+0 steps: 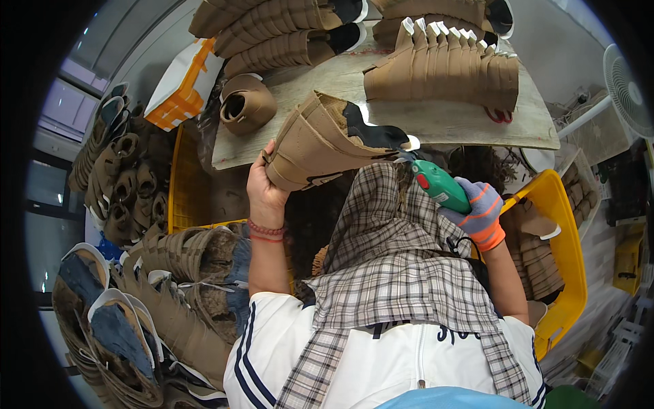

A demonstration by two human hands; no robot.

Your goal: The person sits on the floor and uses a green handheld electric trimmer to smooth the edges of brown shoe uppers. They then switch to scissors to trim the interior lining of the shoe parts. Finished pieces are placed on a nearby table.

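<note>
Just above your plaid apron (402, 293), at the near edge of the tabletop (531, 128), you hold up a brown shoe-upper bundle (306, 151), its layers nested one inside another, with black lining showing along the upper right and a white tip at the far right end. Your left hand (269, 184), bare, with a red beaded bracelet (266, 227) below it, is wrapped around the bundle's left end, gripping it from the side and underneath. Your right hand (479, 213), in a grey glove with orange trim, is closed around the green handheld tool (441, 186), which has a red button on top. The tool's tip points up and left and meets the bundle beside the white tip; whether it touches the material, you cannot tell from this angle.

Beyond the bundle, a brown row of uppers (443, 78) lies on the tabletop with its white tips upward, red handles (501, 116) poking out below it. A single brown upper (257, 102) sits to the left, near an orange-and-white box (178, 92). By your right elbow is a yellow crate (575, 273) holding more brown pieces.
</note>
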